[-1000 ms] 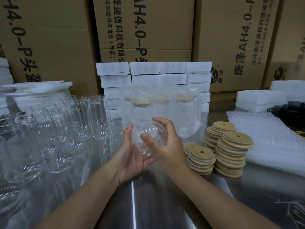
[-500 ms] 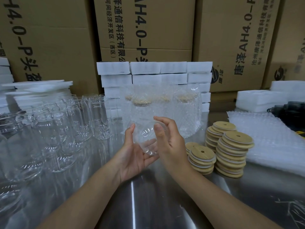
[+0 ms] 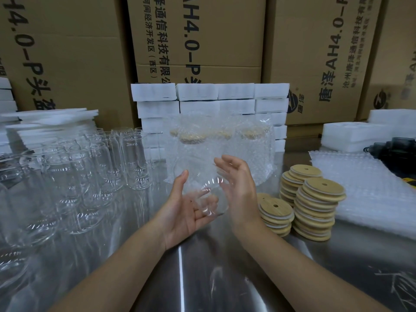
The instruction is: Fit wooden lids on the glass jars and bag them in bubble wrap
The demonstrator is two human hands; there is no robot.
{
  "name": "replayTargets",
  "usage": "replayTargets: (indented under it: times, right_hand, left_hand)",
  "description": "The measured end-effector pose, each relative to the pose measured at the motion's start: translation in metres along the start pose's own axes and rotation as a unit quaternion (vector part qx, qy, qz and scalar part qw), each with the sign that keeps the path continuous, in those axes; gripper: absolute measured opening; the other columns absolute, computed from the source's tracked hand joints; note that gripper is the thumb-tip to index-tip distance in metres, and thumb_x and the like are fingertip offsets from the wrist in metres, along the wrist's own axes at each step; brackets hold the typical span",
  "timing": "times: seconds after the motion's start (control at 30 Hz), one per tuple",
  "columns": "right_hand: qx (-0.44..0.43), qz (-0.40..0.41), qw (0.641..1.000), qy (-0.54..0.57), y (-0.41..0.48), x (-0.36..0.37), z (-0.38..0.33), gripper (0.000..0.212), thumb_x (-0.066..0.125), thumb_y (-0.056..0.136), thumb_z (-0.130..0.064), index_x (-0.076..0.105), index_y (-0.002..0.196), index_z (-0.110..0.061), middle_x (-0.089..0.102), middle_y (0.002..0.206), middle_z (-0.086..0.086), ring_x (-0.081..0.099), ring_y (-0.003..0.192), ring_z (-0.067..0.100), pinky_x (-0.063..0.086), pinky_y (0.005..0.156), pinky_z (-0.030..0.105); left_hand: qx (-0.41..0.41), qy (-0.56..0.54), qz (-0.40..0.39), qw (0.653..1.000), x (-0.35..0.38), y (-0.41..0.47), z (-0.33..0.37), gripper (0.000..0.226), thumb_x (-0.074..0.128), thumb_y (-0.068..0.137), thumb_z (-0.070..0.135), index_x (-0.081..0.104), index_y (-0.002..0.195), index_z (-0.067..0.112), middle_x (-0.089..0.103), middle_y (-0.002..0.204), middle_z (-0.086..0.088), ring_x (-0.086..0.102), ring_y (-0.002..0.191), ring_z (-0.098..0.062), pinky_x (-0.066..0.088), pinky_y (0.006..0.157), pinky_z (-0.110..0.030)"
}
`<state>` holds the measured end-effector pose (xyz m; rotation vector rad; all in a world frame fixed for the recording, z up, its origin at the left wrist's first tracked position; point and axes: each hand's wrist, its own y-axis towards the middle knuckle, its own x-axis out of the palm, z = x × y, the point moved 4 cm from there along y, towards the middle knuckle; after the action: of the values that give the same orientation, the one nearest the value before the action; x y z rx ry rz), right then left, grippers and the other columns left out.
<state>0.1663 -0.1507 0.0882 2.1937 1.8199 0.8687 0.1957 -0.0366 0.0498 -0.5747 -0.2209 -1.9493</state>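
Observation:
A clear glass jar (image 3: pixel 203 188) with no lid lies tilted in my left hand (image 3: pixel 182 212), cradled between the raised thumb and the fingers beneath it. My right hand (image 3: pixel 238 185) stands against the jar's right side with its fingers loosely spread and gripping nothing. Stacks of round wooden lids (image 3: pixel 315 206), each with a small hole, stand just right of my right hand. Behind the hands are several lidded jars in bubble wrap bags (image 3: pixel 227 149). Many empty glass jars (image 3: pixel 90 172) crowd the left of the steel table (image 3: pixel 202 278).
A pile of flat bubble wrap bags (image 3: pixel 364 190) lies at the right, with a black tool (image 3: pixel 394 149) and white foam trays (image 3: pixel 351 136) behind it. White foam blocks (image 3: pixel 209 97) are stacked at the back before tall cardboard boxes (image 3: pixel 198 41).
My right hand has come off the jar's mouth and moved to its right side, fingers opening. The jar has sunk lower and tilted in my left hand.

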Motion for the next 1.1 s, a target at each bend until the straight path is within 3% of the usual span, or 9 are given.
replayTargets:
  times: [0.07,0.2,0.37,0.47,0.6,0.7,0.77,0.97,1.1]
  right_hand:
    - [0.087,0.016,0.993,0.083,0.005,-0.003,0.001,0.024,0.043,0.092,-0.027,0.060,0.107,-0.018,0.066,0.115,0.002,0.058,0.112,0.011,0.047,0.097,0.031]
    - [0.128,-0.019,0.986,0.109,0.009,-0.003,-0.005,0.037,0.033,0.091,-0.009,0.064,0.109,-0.014,0.064,0.123,0.004,0.055,0.119,0.016,0.042,0.103,0.038]
    - [0.028,-0.082,0.993,-0.080,-0.001,0.006,-0.008,0.033,0.051,0.092,-0.015,0.056,0.118,-0.034,0.054,0.127,-0.007,0.047,0.123,0.001,0.043,0.088,0.011]
    - [-0.030,-0.102,0.980,-0.170,-0.007,0.011,-0.004,0.044,0.057,0.094,-0.016,0.044,0.127,-0.041,0.041,0.140,-0.015,0.037,0.133,0.001,0.039,0.100,0.018]
    - [-0.039,-0.112,0.976,-0.183,-0.008,0.011,0.001,0.054,0.056,0.095,-0.025,0.028,0.131,-0.054,0.034,0.128,-0.032,0.045,0.124,-0.003,0.042,0.082,0.003]
    - [-0.030,-0.102,0.981,-0.161,-0.004,0.009,0.005,0.055,0.051,0.098,-0.027,0.023,0.137,-0.053,0.041,0.137,-0.019,0.056,0.101,-0.016,0.046,0.081,0.010]
    - [-0.013,-0.100,0.985,-0.142,-0.002,0.009,0.008,0.050,0.048,0.098,-0.034,0.022,0.133,-0.060,0.038,0.144,-0.009,0.056,0.111,-0.005,0.048,0.094,0.026]
    - [0.023,-0.074,0.989,-0.127,0.004,0.006,0.014,0.038,0.045,0.096,-0.046,0.024,0.115,-0.072,0.047,0.115,-0.024,0.059,0.111,0.010,0.047,0.101,0.038]
    - [0.032,-0.059,0.989,-0.135,0.007,0.002,0.016,0.040,0.044,0.098,-0.042,0.022,0.123,-0.064,0.065,0.092,-0.027,0.068,0.082,-0.002,0.050,0.066,0.011]
  left_hand:
    - [0.011,-0.003,-0.009,1.000,0.001,0.001,-0.002,0.090,0.061,0.058,0.067,0.054,0.129,0.011,0.071,0.095,-0.009,0.071,0.076,-0.017,0.059,0.072,-0.037]
    - [0.072,0.006,-0.017,0.997,0.000,0.005,0.000,0.091,0.055,0.070,0.064,0.036,0.147,0.020,0.073,0.108,-0.011,0.072,0.089,-0.018,0.048,0.099,-0.045]
    - [0.106,-0.061,-0.055,0.991,0.000,0.004,0.007,0.072,0.051,0.083,0.053,0.026,0.149,0.038,0.069,0.113,-0.020,0.072,0.093,-0.028,0.058,0.063,-0.038]
    - [0.111,-0.017,-0.067,0.991,0.004,0.000,0.006,0.070,0.052,0.079,0.057,0.036,0.143,0.035,0.073,0.107,-0.011,0.073,0.085,-0.024,0.057,0.058,-0.036]
    - [0.121,0.073,-0.041,0.989,0.010,0.002,0.003,0.074,0.062,0.068,0.062,0.047,0.134,0.033,0.070,0.112,-0.001,0.071,0.076,-0.009,0.055,0.053,-0.028]
    - [0.146,0.102,-0.011,0.984,0.005,0.006,0.002,0.079,0.077,0.057,0.062,0.047,0.129,0.052,0.070,0.112,0.019,0.069,0.099,-0.007,0.058,0.077,-0.036]
    - [0.164,0.129,0.006,0.978,0.004,0.007,0.002,0.075,0.079,0.056,0.062,0.048,0.123,0.056,0.070,0.106,0.026,0.067,0.103,-0.004,0.054,0.088,-0.033]
    - [0.210,0.131,0.088,0.965,0.001,0.002,0.005,0.093,0.083,0.058,0.060,0.039,0.139,0.049,0.069,0.107,-0.005,0.071,0.095,-0.014,0.058,0.070,-0.041]
    - [0.196,0.105,0.090,0.971,0.004,0.004,0.002,0.074,0.064,0.064,0.063,0.043,0.132,0.041,0.071,0.112,-0.009,0.071,0.098,-0.018,0.055,0.081,-0.047]
